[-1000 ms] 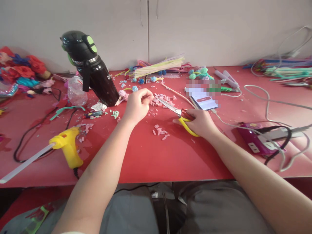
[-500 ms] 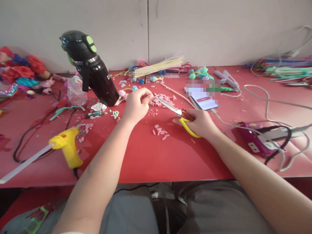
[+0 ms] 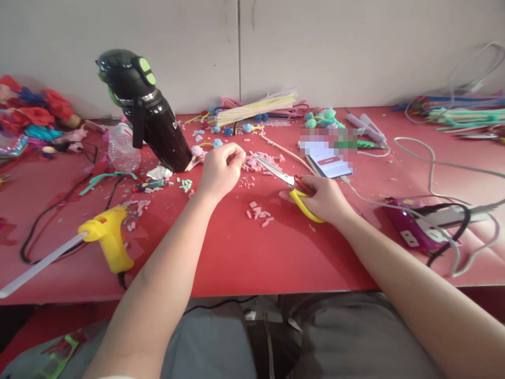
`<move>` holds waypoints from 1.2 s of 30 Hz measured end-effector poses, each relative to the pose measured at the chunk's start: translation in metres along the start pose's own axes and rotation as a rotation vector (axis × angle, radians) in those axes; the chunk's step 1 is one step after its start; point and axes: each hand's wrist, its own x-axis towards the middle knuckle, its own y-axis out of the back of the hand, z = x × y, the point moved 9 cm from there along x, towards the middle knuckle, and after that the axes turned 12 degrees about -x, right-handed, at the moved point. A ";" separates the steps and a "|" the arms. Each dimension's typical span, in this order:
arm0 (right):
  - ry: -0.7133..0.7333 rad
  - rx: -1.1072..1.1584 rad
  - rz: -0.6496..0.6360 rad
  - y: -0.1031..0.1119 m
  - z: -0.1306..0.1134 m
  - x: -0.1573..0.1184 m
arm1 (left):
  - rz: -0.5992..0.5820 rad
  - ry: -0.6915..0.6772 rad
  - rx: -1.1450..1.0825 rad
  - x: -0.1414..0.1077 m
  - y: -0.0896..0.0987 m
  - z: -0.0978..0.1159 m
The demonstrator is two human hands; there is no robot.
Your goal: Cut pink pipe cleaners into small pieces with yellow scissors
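My right hand (image 3: 321,199) grips a pair of scissors (image 3: 303,205) with yellow and red handles. Their blades point up and left, and the tips are close to my left hand (image 3: 223,167). The fingertips of that left hand are pinched together; whatever may be between them is too small or hidden to make out. Pink cut pieces (image 3: 264,161) lie in a heap just beyond the blades. A smaller group of pink pieces (image 3: 258,212) rests nearer to me, between my forearms.
To the left are a black flask (image 3: 165,131), a clear plastic bottle (image 3: 124,150) and a yellow glue gun (image 3: 112,237). Pipe cleaners (image 3: 256,109) lie at the back. On the right, a phone (image 3: 329,159), a purple power block (image 3: 414,226) and loose cables spread over the red table (image 3: 244,268).
The scissor tips have shifted very slightly up and left towards my left hand. Otherwise both hands and the things on the table look almost the same.
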 end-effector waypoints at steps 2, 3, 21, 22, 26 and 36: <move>0.004 0.008 -0.007 0.000 0.000 -0.001 | -0.004 0.015 -0.005 0.000 0.000 -0.001; 0.006 0.013 -0.008 0.000 -0.001 -0.001 | -0.009 0.022 -0.007 0.000 -0.001 -0.002; -0.020 -0.021 -0.024 -0.002 0.000 0.000 | -0.056 0.047 0.004 -0.001 -0.007 -0.002; -0.015 -0.024 -0.021 -0.002 0.000 0.001 | -0.058 0.053 0.003 -0.001 -0.007 -0.001; -0.007 -0.027 -0.002 -0.001 0.000 0.002 | -0.063 0.120 0.019 -0.002 -0.008 0.001; 0.013 -0.008 -0.013 -0.001 -0.002 0.000 | -0.064 0.175 0.040 -0.001 -0.009 0.002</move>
